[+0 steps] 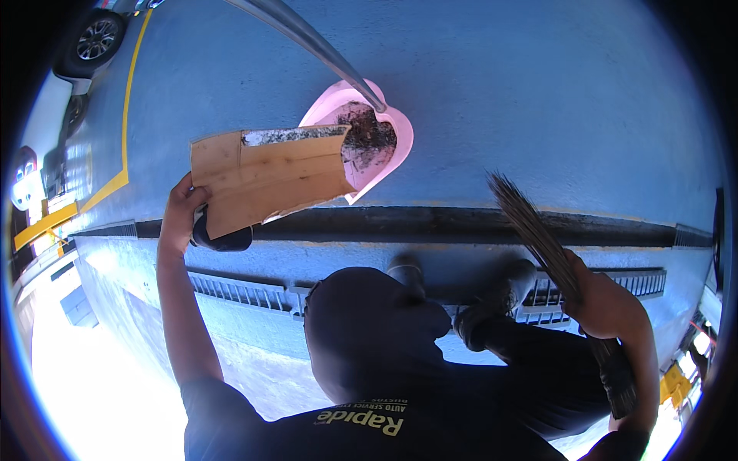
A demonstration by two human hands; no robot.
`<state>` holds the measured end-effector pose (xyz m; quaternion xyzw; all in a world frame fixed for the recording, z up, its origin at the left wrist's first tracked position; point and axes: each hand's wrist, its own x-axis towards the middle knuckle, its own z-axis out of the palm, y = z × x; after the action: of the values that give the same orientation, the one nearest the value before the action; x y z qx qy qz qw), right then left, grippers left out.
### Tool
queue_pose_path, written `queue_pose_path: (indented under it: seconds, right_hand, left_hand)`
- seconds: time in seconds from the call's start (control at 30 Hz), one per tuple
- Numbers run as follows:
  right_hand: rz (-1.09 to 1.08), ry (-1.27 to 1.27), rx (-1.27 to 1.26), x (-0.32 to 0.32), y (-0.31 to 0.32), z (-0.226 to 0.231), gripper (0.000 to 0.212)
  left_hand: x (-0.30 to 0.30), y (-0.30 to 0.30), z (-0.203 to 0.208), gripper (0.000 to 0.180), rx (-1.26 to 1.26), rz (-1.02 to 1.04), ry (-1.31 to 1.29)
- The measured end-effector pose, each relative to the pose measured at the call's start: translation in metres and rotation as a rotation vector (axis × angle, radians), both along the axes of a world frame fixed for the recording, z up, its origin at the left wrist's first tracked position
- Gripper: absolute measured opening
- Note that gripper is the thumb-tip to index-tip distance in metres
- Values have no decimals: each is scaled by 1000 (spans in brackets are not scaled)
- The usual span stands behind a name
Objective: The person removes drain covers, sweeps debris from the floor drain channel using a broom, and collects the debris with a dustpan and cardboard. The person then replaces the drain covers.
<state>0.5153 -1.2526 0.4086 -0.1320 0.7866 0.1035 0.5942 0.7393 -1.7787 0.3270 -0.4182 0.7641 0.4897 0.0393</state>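
My left hand grips the left end of a torn brown cardboard piece, thumb on top. The cardboard's far right end overlaps a pink dustpan lying on the blue floor. Dark dirt is spread inside the dustpan, and its long metal handle slants up to the top edge. In my right hand is a stick broom, held around its middle with the bristle tips toward the far left. A black rounded object, partly hidden under the cardboard, sits by my left hand; its kind is unclear.
A dark open drain channel runs across the floor in front of my feet. Metal grates lie along its near side, partly under my shoes. A yellow line and a car wheel are at the far left.
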Motion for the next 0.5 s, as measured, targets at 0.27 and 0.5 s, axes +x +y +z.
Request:
queue_pose_path:
  seconds: [0.27, 0.5]
  right_hand:
    - [-23, 21, 1, 1, 7, 1, 80]
    - [-60, -16, 57, -3, -2, 6, 79]
  left_hand:
    - [16, 3, -6, 43, -17, 66, 23]
    - [29, 6, -13, 46, 11, 100, 19]
